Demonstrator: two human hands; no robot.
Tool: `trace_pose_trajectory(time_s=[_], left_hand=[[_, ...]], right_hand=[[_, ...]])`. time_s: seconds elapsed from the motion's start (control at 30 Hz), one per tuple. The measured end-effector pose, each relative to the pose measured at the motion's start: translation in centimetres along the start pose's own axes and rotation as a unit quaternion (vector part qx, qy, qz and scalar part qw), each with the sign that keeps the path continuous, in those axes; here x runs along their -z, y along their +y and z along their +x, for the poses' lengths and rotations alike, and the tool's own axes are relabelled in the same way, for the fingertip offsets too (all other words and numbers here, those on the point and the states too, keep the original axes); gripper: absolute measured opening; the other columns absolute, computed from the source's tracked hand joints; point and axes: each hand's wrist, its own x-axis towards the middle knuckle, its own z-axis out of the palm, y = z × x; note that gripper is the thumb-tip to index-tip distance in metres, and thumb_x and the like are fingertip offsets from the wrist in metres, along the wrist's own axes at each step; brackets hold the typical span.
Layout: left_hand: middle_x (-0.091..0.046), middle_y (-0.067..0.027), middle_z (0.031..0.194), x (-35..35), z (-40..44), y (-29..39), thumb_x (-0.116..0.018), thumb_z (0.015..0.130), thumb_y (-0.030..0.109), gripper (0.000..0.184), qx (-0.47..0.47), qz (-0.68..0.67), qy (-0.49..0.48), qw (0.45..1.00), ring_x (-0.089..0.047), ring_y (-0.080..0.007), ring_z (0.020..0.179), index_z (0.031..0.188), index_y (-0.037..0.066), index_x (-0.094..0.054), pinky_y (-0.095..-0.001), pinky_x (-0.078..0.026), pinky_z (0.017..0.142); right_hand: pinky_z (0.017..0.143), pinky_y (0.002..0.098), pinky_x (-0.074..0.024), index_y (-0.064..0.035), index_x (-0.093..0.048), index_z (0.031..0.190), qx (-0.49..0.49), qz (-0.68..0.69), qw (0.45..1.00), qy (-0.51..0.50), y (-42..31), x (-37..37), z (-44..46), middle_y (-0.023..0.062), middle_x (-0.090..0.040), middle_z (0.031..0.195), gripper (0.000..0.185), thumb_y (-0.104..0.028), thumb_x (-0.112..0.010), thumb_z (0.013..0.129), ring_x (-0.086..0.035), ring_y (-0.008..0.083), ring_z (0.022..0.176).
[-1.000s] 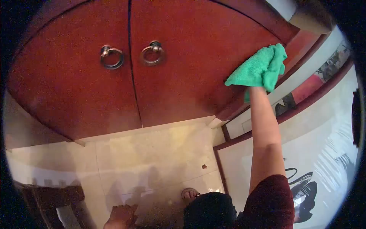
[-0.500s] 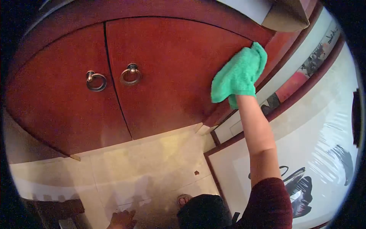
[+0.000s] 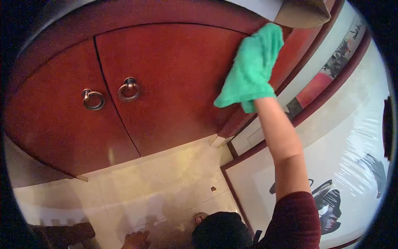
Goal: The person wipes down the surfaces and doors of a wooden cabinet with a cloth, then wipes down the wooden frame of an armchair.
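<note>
A green towelling cloth covers my right hand, whose fingers are hidden beneath it. The hand presses the cloth against the right end of a red-brown wooden cabinet, at the upper right edge of its door. Low in the view, over the tiled floor, is my left hand, dim and partly cut off; its fingers look apart, with nothing visible in them. Two metal ring handles, the left one and the right one, hang either side of the door gap.
A cardboard box stands at the top right. Right of the cabinet, a large framed picture leans by a narrower framed one. A small brown scrap lies on the floor. Something dark brown sits lower left.
My right hand and the cloth have slid upward along the cabinet's right end, towards the box. The view has shifted slightly. My left hand stays low.
</note>
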Motion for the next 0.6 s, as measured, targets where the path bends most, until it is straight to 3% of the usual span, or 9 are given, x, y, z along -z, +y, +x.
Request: trace_pose_trajectory(time_s=[0.07,0.17,0.23,0.27,0.33,0.43,0.57,0.6], left_hand=[[-0.059,-0.0175,0.107,0.4,-0.3,0.5,-0.047,0.083,0.034,0.042,0.010,0.006,-0.009,1.000,-0.056,-0.0354,0.099,0.120,0.014,-0.049,-0.0536,-0.042,0.084],[-0.058,-0.0167,0.108,0.4,-1.1,-0.1,-0.048,0.083,0.038,0.044,-0.013,-0.001,0.029,1.000,-0.056,-0.0350,0.100,0.121,0.015,-0.048,-0.0539,-0.041,0.085],[-0.059,-0.0157,0.107,0.1,-0.9,-0.4,-0.048,0.083,0.040,0.045,-0.021,0.011,0.050,0.998,-0.056,-0.0350,0.098,0.120,0.015,-0.048,-0.0529,-0.042,0.083],[-0.060,-0.0152,0.106,0.0,-0.8,-0.5,-0.048,0.083,0.041,0.046,-0.023,0.017,0.060,0.998,-0.057,-0.0350,0.098,0.120,0.016,-0.048,-0.0524,-0.043,0.082],[-0.060,-0.0152,0.105,0.3,-0.3,0.0,-0.049,0.082,0.040,0.044,-0.011,0.026,0.034,0.999,-0.057,-0.0356,0.096,0.120,0.016,-0.049,-0.0514,-0.044,0.081],[-0.060,-0.0160,0.103,-0.8,0.5,-0.3,-0.050,0.081,0.036,0.043,-0.020,0.030,0.006,0.999,-0.058,-0.0364,0.093,0.118,0.015,-0.049,-0.0501,-0.045,0.079],[-0.060,-0.0175,0.102,-0.1,-1.4,0.0,-0.051,0.080,0.032,0.043,-0.046,0.010,0.043,0.998,-0.058,-0.0366,0.093,0.118,0.013,-0.049,-0.0500,-0.045,0.079],[-0.060,-0.0173,0.102,-0.1,-1.7,-0.1,-0.051,0.080,0.032,0.043,-0.044,0.013,0.051,0.998,-0.058,-0.0364,0.093,0.118,0.012,-0.049,-0.0501,-0.045,0.079]], right_hand=[[0.074,0.0413,-0.0410,-0.0107,-0.060,0.072,0.095,-0.155,0.983,0.026,0.8,2.4,1.5,0.0082,-0.053,0.072,0.017,-0.026,-0.058,0.067,-0.049,0.0266,0.075],[0.066,0.0366,-0.0433,-0.0134,-0.065,0.064,-0.005,-0.268,0.954,-0.132,-3.0,7.6,5.4,0.0068,-0.060,0.064,0.016,-0.029,-0.060,0.064,-0.056,0.0227,0.061],[0.061,0.0362,-0.0449,-0.0130,-0.068,0.065,0.038,-0.284,0.901,-0.324,-6.1,9.0,6.2,0.0065,-0.063,0.064,0.017,-0.029,-0.061,0.063,-0.059,0.0203,0.059],[0.060,0.0371,-0.0459,-0.0121,-0.069,0.067,0.130,-0.274,0.885,-0.352,-7.9,11.1,6.3,0.0081,-0.063,0.064,0.018,-0.028,-0.061,0.063,-0.060,0.0203,0.059],[0.061,0.0442,-0.0461,-0.0108,-0.068,0.069,0.164,-0.224,0.916,-0.289,-10.0,7.2,2.1,0.0117,-0.062,0.067,0.016,-0.024,-0.059,0.066,-0.059,0.0255,0.062],[0.077,0.0493,-0.0415,-0.0058,-0.057,0.105,0.207,-0.010,0.978,-0.030,-10.8,2.5,-4.5,0.0088,-0.055,0.100,0.031,-0.014,-0.051,0.075,-0.051,0.0237,0.094],[0.077,0.0362,-0.0417,-0.0043,-0.055,0.100,0.240,-0.302,0.920,-0.072,-8.6,4.3,-3.5,0.0064,-0.054,0.093,0.030,-0.010,-0.052,0.070,-0.052,0.0206,0.090],[0.078,0.0362,-0.0414,-0.0030,-0.056,0.092,0.198,-0.237,0.944,-0.119,-7.5,5.7,-2.0,0.0073,-0.053,0.088,0.026,-0.009,-0.052,0.067,-0.051,0.0226,0.086]])
